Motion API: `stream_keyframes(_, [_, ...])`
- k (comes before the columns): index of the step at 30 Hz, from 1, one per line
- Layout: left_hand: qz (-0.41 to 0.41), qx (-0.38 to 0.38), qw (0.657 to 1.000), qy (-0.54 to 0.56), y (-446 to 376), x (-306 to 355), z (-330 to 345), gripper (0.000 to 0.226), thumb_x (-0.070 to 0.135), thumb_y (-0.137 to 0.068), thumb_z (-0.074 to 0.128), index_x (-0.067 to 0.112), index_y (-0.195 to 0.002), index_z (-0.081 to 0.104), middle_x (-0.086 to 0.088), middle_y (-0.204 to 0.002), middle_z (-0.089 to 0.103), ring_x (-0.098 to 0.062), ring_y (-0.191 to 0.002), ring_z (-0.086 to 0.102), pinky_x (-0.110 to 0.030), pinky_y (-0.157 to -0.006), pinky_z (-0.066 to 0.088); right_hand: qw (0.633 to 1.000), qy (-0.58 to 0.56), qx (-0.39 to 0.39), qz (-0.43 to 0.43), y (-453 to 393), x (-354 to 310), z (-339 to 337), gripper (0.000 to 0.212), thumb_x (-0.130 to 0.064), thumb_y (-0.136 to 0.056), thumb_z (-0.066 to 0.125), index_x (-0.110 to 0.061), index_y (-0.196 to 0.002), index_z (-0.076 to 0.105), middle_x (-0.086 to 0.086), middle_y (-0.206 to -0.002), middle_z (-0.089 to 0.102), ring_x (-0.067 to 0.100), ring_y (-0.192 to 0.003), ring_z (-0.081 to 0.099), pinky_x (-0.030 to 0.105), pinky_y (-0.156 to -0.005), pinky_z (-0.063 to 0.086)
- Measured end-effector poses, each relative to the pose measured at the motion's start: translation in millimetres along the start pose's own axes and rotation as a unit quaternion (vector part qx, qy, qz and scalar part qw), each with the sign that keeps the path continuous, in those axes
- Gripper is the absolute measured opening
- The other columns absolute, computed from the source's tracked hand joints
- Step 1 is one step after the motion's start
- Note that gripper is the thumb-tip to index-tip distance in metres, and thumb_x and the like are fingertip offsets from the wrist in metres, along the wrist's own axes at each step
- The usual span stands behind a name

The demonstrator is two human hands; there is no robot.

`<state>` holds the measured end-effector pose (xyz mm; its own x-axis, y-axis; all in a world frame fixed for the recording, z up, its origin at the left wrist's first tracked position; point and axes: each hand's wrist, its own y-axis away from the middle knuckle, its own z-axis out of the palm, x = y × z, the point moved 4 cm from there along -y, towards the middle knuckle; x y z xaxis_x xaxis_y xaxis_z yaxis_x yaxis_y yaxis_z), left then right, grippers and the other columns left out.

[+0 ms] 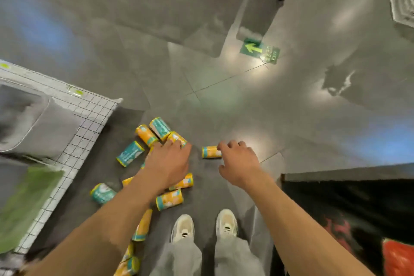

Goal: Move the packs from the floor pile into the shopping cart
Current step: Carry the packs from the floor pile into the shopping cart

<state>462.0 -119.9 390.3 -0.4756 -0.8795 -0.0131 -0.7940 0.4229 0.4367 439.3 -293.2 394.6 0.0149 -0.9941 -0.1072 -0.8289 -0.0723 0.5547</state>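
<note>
Yellow and teal packs point(143, 163) lie scattered on grey floor tiles point(224, 87), just beside the near corner of the shopping cart point(89, 116), a white wire basket that serves as our landmark; we judge the step in hand to be the pick-up, with most of the pile not yet moved; our left hand point(168, 163) reaches down over the cluster closest to the cart corner, fingers curved onto a yellow pack point(177, 137), though we cannot tell whether it truly grips it or only touches it; our right hand point(237, 161), further from the cart, has its fingers curled at the end of a lone yellow pack point(209, 152) lying apart from the rest, and again a firm hold is not shown; next, we would say, each hand needs to close fully round its pack, lift it, and carry it over the cart's wire rim; inside the cart we see a grey liner and something green, blurred; our pale shoes point(226, 223) stand on the far side of the pile from the cart; well beyond the cart, a green arrow sticker point(253, 48) marks the glossy, light-streaked floor; dark shelving point(347, 208) rises opposite the cart.
</note>
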Motion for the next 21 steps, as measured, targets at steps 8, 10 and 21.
stream_keyframes(8, [-0.020,-0.050,0.999,0.005,-167,-1,232,0.052,0.044,-0.095,0.048,0.021,-0.141,0.038,-0.009,-0.135,0.053,-0.032,-0.126,0.051,-0.044,-0.100,0.043,0.999,0.011,0.001,-0.033,-205,62,190,0.055,-0.036,-0.088,0.066,-0.022,-0.136,0.045,0.010,-0.131,0.054,0.034,-0.121,0.052,0.042,-0.094,0.044])
stream_keyframes(10, [-0.024,-0.055,0.998,-0.002,-198,-4,285,0.052,0.045,-0.096,0.049,0.020,-0.140,0.037,-0.010,-0.134,0.052,-0.032,-0.127,0.050,-0.046,-0.101,0.042,0.999,0.006,0.015,-0.044,-246,71,237,0.056,-0.041,-0.087,0.069,-0.023,-0.134,0.047,0.010,-0.130,0.055,0.034,-0.121,0.053,0.042,-0.094,0.045])
stream_keyframes(21, [-0.023,0.003,1.000,-0.006,-292,-20,413,0.051,0.047,-0.096,0.048,0.019,-0.138,0.040,-0.010,-0.128,0.051,-0.034,-0.117,0.055,-0.042,-0.084,0.046,0.993,0.088,0.025,-0.072,-383,99,378,0.076,-0.039,-0.075,0.073,-0.024,-0.141,0.039,0.010,-0.131,0.052,0.035,-0.121,0.051,0.043,-0.099,0.041])
